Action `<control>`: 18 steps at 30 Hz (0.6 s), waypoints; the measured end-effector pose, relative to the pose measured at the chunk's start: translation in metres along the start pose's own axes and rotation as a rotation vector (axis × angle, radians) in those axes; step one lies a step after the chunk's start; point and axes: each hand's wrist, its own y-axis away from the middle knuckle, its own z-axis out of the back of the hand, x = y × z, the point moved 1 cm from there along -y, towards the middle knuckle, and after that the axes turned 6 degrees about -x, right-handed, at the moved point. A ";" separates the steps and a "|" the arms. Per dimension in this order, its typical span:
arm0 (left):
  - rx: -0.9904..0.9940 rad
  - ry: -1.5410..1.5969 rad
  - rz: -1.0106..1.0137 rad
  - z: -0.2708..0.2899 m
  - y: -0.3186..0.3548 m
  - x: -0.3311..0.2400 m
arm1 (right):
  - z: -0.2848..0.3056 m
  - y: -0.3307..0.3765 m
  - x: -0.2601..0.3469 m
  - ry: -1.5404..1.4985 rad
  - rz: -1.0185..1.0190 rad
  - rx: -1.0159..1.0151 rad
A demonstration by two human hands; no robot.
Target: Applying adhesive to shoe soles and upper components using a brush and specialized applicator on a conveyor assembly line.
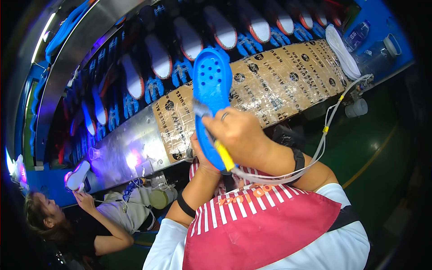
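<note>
In the middle of the head view, a bright blue shoe sole (216,87) with several round hollows at its toe end is held up over the bench. My left hand (204,155) grips its heel end from below, fingers partly hidden behind it. My right hand (238,135), with a ring on one finger, is closed around a brush (225,156) with a yellow handle end. The brush's blurred bristles lie at the sole's left edge, near its middle. From the handle, a clear tube (288,176) loops to the right.
Brown printed cardboard (279,83) covers part of the metal bench (130,141). Beyond it stand rows of white-bottomed shoes (186,38) and blue soles (182,72). A white sole (339,49) and bottles (380,54) sit far right. Lower left, a co-worker holds a white shoe (77,176).
</note>
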 end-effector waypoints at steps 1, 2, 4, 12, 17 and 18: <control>-0.091 0.008 -0.033 0.009 -0.003 0.000 | 0.000 0.002 0.001 0.001 0.001 -0.002; -0.055 -0.002 -0.039 0.019 -0.005 -0.002 | -0.002 0.004 0.002 -0.127 0.026 0.020; 0.059 0.038 -0.036 0.021 -0.007 -0.010 | -0.006 0.005 -0.002 -0.299 0.056 -0.033; 0.147 0.089 0.046 -0.014 -0.005 -0.015 | -0.003 0.004 0.006 -0.092 0.026 -0.042; 0.120 0.029 0.033 -0.015 -0.007 -0.021 | -0.003 0.008 0.005 -0.465 0.101 0.098; 0.150 -0.075 -0.062 -0.030 -0.002 -0.023 | -0.003 0.009 0.003 -0.379 0.040 0.032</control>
